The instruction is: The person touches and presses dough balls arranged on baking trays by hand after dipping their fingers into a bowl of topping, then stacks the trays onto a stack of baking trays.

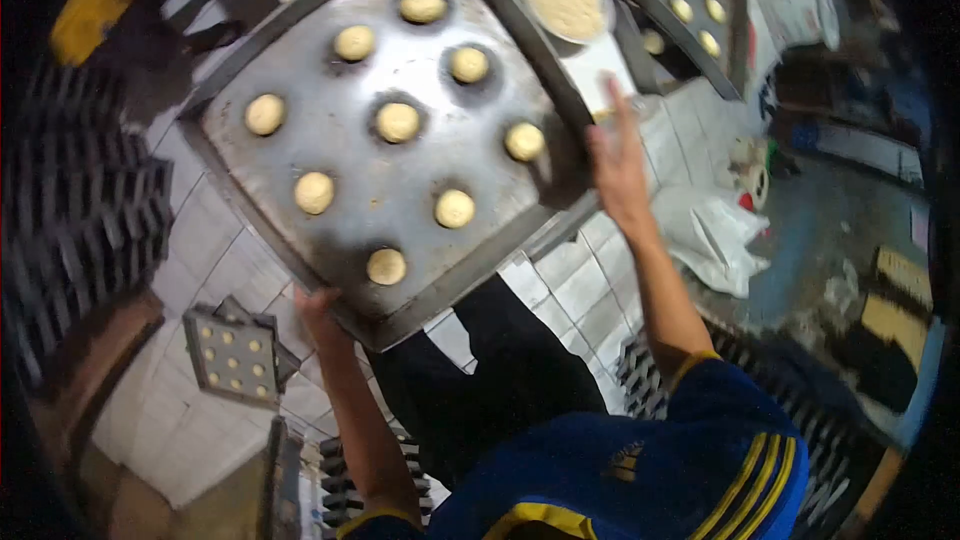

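Both forearms reach forward, spread apart. The left hand (318, 310) sits lower and closer to the body, its grip partly hidden, with the arm slightly bent. The right hand (622, 175) is raised higher and farther out, opened flat, its fingers (622, 105) extended and slightly blurred, the right elbow bent outward.
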{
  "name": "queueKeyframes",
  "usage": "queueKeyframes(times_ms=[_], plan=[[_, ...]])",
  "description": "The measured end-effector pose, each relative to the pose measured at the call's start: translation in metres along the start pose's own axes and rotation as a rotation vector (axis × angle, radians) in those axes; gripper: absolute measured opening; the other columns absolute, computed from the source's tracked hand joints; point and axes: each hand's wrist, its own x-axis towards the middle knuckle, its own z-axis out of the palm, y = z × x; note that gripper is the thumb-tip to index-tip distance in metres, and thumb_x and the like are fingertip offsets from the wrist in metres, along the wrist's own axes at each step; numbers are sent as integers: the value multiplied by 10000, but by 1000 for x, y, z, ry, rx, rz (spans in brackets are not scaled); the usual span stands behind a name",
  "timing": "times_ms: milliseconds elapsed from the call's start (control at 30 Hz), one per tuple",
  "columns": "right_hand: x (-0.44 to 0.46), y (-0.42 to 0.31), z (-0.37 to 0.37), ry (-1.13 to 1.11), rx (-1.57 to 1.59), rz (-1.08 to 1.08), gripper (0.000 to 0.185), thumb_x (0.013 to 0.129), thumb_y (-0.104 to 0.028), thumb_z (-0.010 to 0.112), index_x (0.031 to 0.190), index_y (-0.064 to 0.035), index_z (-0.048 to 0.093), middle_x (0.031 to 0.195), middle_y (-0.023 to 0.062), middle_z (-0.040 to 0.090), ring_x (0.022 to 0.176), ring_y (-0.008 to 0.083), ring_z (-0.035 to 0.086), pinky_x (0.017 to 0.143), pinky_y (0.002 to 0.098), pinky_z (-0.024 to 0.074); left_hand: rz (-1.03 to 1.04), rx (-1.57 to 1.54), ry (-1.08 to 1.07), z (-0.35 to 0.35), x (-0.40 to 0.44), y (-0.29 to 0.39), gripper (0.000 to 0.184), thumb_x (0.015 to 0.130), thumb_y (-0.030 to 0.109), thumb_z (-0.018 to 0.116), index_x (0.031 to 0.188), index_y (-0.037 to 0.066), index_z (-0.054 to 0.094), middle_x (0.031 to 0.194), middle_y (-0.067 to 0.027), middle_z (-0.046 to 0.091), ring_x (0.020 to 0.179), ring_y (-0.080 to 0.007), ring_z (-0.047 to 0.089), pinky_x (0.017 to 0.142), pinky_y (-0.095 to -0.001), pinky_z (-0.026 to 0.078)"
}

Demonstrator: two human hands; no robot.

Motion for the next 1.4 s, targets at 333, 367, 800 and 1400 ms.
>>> queueKeyframes(times_ms=[333, 367, 800, 1400], plan=[[21, 23, -64, 387, 203, 59, 710, 1072, -601, 459, 1457, -11, 550, 1327, 116, 631, 1039, 229, 561, 877, 388, 424, -136, 66, 519, -179, -210, -30, 568, 807, 182, 730, 1307, -43, 578, 998, -123, 681, 926, -233, 683, 870, -373, 563], [18, 0, -52, 324, 223, -28, 686, 1092, -587, 438, 1462, -21, 554, 1336, 115, 621, 1067, 226, 562, 879, 391, 425, -109, -30, 569, -167, -226, -4, 618, 765, 180, 742, 1320, -34, 575, 1002, -121, 678, 941, -232, 680, 860, -366, 567], [-90, -278, 330, -411, 471, 111, 566, 1087, -529, 467, 1385, -64, 589, 1197, 79, 638, 1004, 191, 592, 865, 335, 496, 199, -352, 912, -554, -202, -106, 644, 794, 66, 621, 1428, 66, 514, 1076, -112, 666, 845, -278, 689, 714, -406, 601], [-213, -347, 589, -729, 129, 18, 492, 1128, -516, 460, 1352, -102, 607, 1122, 36, 650, 906, 150, 568, 791, 318, 456, 39, -968, 1214, -853, -31, -203, 769, 901, -22, 507, 1634, 157, 358, 1198, -114, 612, 1004, -266, 632, 877, -456, 574]])
